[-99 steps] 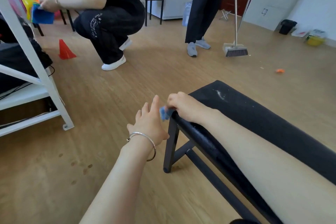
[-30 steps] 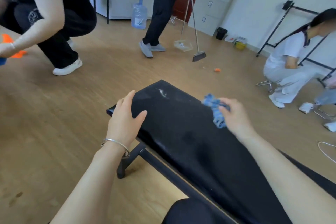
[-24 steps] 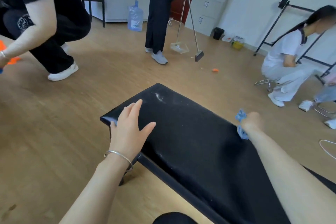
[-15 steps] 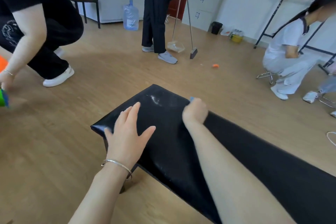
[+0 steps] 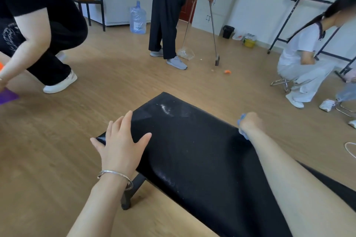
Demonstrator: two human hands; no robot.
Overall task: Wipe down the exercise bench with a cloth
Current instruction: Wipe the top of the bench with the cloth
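The black padded exercise bench (image 5: 192,150) fills the lower middle and runs off to the lower right. My left hand (image 5: 121,144), a silver bangle at its wrist, lies flat with spread fingers on the bench's near left corner. At the bench's far right edge, my right hand (image 5: 250,123) is closed around a blue cloth (image 5: 241,128); only small bits of the cloth show beside the fist. A white dusty smear (image 5: 166,109) marks the pad near its far end.
A person in black (image 5: 42,25) crouches at the left. Another person (image 5: 167,15) sweeps with a broom (image 5: 216,59) and dustpan (image 5: 185,53) beyond the bench. A person in white (image 5: 304,63) squats at the right. A water jug (image 5: 137,18) and chair (image 5: 90,0) stand by the back wall.
My right hand with the cloth has slid from the middle of the pad to its far right edge. My left hand has stayed on the near left corner.
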